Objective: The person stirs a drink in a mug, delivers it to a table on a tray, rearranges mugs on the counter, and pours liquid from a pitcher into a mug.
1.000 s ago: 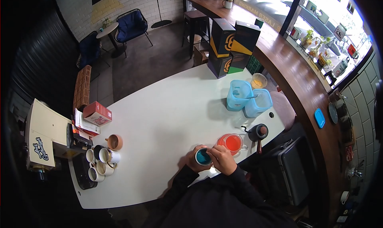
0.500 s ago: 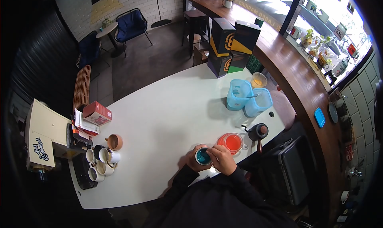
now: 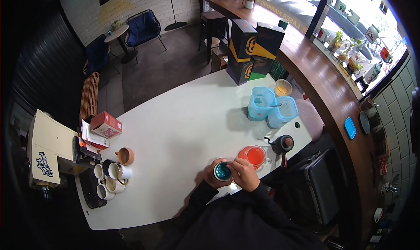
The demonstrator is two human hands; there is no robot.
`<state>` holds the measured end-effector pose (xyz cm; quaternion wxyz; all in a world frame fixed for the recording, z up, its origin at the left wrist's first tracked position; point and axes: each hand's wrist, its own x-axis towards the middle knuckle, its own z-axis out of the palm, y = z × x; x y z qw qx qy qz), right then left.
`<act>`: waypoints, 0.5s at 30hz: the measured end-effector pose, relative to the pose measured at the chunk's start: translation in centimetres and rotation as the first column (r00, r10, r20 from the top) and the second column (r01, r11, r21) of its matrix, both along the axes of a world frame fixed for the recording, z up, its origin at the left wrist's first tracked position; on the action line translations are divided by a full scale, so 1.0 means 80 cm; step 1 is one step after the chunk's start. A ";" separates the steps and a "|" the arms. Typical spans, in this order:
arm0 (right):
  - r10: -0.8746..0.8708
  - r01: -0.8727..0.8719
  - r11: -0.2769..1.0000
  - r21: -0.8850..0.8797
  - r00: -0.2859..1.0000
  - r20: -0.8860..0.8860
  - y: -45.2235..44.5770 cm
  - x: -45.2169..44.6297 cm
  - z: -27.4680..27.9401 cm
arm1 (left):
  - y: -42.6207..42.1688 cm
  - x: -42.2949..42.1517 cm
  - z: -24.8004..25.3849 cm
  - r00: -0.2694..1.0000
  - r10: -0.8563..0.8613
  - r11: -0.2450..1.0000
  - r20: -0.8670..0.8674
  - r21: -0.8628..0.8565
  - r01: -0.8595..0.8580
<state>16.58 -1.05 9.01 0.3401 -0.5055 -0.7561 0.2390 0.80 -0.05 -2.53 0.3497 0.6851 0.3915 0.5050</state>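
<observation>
Near the table's front edge, my left hand (image 3: 211, 174) is wrapped around a small cup (image 3: 223, 171) with a teal inside and a pale rim. At the cup's right rim, the fingers of my right hand (image 3: 244, 174) are pinched together. Whatever they hold, perhaps a thin stirrer dipping into the cup, is too small to make out. Just behind my right hand stands a glass jug (image 3: 253, 156) of red liquid, its handle pointing right. A black gooseneck kettle (image 3: 282, 145) with a wooden knob is to the right of the jug.
Two light-blue plastic containers (image 3: 261, 103) stand at the right, one with a spoon, beside a tub (image 3: 283, 87) of something yellow. Black boxes (image 3: 243, 40) are stacked at the far edge. At the left are several white mugs (image 3: 114, 184), a tan mug (image 3: 125, 156) and a red box (image 3: 106, 124).
Both hands stay in place around the cup. The liquid's surface in the cup looks slightly different; the rest of the table is unchanged.
</observation>
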 end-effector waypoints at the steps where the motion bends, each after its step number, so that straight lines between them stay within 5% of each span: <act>1: -0.003 0.003 1.000 -0.009 1.000 0.009 0.000 0.001 -0.001 | 0.000 0.000 0.000 1.000 0.001 1.000 0.015 -0.011 0.000; 15: 0.025 -0.023 0.998 0.051 0.999 -0.037 0.002 0.001 0.001 | 0.000 -0.001 -0.003 1.000 -0.015 1.000 0.013 -0.001 0.015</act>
